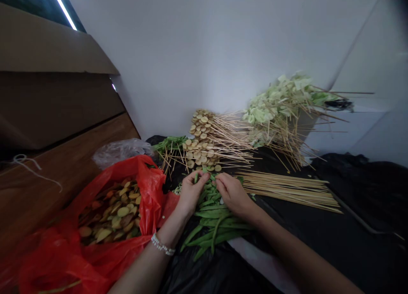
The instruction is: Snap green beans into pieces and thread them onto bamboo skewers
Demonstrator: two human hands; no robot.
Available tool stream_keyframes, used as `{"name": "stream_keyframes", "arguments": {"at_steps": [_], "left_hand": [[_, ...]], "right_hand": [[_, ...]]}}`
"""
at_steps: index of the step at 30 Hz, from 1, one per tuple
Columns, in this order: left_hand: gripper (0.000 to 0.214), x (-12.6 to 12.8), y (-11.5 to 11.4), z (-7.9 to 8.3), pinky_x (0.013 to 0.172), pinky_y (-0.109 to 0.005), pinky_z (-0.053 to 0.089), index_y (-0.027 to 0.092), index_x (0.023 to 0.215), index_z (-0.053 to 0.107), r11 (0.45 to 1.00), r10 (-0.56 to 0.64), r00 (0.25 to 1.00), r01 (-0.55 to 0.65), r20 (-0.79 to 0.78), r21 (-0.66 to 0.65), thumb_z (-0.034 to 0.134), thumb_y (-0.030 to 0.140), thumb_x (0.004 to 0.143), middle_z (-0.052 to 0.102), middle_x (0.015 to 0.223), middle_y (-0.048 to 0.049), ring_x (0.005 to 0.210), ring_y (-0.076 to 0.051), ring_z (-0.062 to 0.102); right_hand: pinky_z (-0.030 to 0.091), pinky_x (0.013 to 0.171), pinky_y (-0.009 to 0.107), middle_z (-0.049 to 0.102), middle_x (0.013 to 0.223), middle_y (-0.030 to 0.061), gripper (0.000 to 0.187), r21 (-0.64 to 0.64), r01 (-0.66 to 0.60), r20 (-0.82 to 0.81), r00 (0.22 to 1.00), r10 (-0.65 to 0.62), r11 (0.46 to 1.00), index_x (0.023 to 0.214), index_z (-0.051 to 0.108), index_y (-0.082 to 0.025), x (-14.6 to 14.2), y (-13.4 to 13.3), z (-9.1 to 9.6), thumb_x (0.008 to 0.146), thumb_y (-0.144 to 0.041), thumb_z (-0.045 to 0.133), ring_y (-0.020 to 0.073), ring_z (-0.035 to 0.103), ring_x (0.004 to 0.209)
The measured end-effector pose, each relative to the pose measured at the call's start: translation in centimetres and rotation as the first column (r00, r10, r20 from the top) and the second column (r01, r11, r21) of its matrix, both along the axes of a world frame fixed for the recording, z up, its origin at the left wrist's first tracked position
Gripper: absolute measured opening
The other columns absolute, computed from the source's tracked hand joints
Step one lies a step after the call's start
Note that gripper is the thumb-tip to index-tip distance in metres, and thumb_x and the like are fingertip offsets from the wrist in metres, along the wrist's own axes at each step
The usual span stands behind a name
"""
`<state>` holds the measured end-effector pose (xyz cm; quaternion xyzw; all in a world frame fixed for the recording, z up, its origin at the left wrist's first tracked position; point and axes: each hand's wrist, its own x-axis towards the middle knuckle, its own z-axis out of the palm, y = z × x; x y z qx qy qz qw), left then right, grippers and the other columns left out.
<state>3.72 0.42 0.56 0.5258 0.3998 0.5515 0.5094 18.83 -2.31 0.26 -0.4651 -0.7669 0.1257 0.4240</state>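
Note:
My left hand (191,193) is closed in a pinch, with a bit of green bean (204,169) showing at its fingertips. Close beside it, my right hand (234,195) also pinches, its thumb and fingers at a green piece of bean. Both hands hover over a heap of flat green beans (219,222); long whole pods lie nearest me and shorter pieces sit under the fingers. Just right of the heap, bare bamboo skewers (290,190) lie in a loose bundle on black plastic.
On the left, a red plastic bag (149,200) holds sliced potatoes (123,212). Behind my hands are skewered potato slices (202,147), skewered green beans (172,144) and skewered cabbage leaves (277,100). A clear plastic bag (123,151) and a cardboard box (57,111) stand left.

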Motion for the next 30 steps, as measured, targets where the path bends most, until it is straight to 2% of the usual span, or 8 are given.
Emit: {"name": "stream_keyframes", "arguments": {"at_steps": [6,13,16,18,21,23,27,30], "left_hand": [[0.018,0.2,-0.4,0.2,0.069,-0.024,0.042,0.017,0.07,0.07,0.99,0.032,0.985,-0.008,-0.171,0.142,0.07,0.034,0.076,0.066,0.068,0.0018,0.067,-0.014,0.056],[0.014,0.5,-1.0,-0.2,0.072,-0.025,0.043,0.017,0.077,0.075,0.959,0.129,0.961,-0.058,-0.246,0.277,0.072,0.031,0.076,0.068,0.076,-0.0008,0.075,-0.016,0.058],[0.021,0.9,-1.2,-0.2,0.06,-0.022,0.041,0.016,0.077,0.073,0.995,0.001,0.995,0.008,-0.096,0.102,0.072,0.037,0.075,0.066,0.071,0.0,0.063,-0.011,0.054],[0.028,1.0,-1.2,-0.1,0.046,-0.019,0.032,0.014,0.073,0.069,0.989,-0.123,0.988,0.129,0.094,-0.067,0.073,0.042,0.074,0.057,0.059,0.0027,0.047,-0.006,0.041],[0.028,0.8,-0.7,0.3,0.036,-0.015,0.016,0.013,0.071,0.062,0.932,-0.199,0.903,0.295,0.382,-0.211,0.073,0.038,0.074,0.047,0.053,0.0064,0.038,-0.001,0.022],[0.022,0.2,-0.3,0.7,0.035,-0.012,0.016,0.013,0.073,0.058,0.902,-0.182,0.828,0.355,0.531,-0.245,0.07,0.03,0.077,0.052,0.061,0.0046,0.038,0.0,0.023],[0.023,-0.8,0.3,1.2,0.033,-0.012,0.021,0.015,0.064,0.048,0.851,-0.183,0.714,0.459,0.675,-0.255,0.06,0.024,0.081,0.047,0.058,0.0035,0.04,-0.003,0.033],[0.027,-0.7,0.4,1.1,0.034,-0.013,0.025,0.015,0.06,0.045,0.846,-0.179,0.715,0.463,0.676,-0.265,0.056,0.024,0.083,0.043,0.053,0.0037,0.041,-0.005,0.036]], "right_hand": [[0.038,0.067,0.026,0.058,0.079,0.0029,0.019,-0.034,0.032,0.01,0.999,-0.032,0.999,0.079,0.047,-0.022,-0.2,-0.1,-0.1,0.092,-0.017,0.034,0.0158,0.055,0.073],[0.035,0.063,0.027,0.058,0.074,0.0042,0.016,-0.039,0.256,0.153,0.957,-0.247,0.966,0.077,0.045,-0.022,-0.4,-0.4,0.4,0.088,-0.018,0.034,0.0176,0.054,0.069],[0.035,0.058,0.026,0.053,0.063,0.0002,0.018,-0.165,0.19,-0.083,0.975,-0.205,0.968,0.068,0.042,-0.023,-0.5,-0.4,0.9,0.085,-0.022,0.034,0.0156,0.052,0.06],[0.035,0.052,0.025,0.05,0.055,-0.0026,0.018,-0.332,0.012,-0.312,0.942,-0.122,0.943,0.065,0.041,-0.024,-0.5,-0.3,1.2,0.082,-0.025,0.034,0.0134,0.048,0.051],[0.03,0.042,0.022,0.049,0.052,-0.005,0.013,-0.473,-0.276,-0.604,0.793,-0.079,0.837,0.066,0.04,-0.024,-0.1,0.1,1.4,0.077,-0.027,0.032,0.0108,0.042,0.04],[0.027,0.04,0.022,0.047,0.051,-0.0058,0.012,-0.494,-0.287,-0.634,0.765,-0.115,0.821,0.067,0.038,-0.024,0.5,0.5,1.4,0.076,-0.026,0.031,0.0104,0.038,0.038],[0.034,0.053,0.024,0.051,0.054,-0.0015,0.023,-0.414,0.078,-0.109,0.985,-0.134,0.907,0.063,0.048,-0.022,2.1,0.8,1.4,0.083,-0.027,0.038,0.0132,0.048,0.051],[0.036,0.064,0.027,0.063,0.077,0.0061,0.019,-0.205,0.312,0.369,0.903,-0.222,0.928,0.074,0.064,-0.02,2.8,0.6,1.3,0.085,-0.022,0.049,0.0185,0.057,0.074]]}}
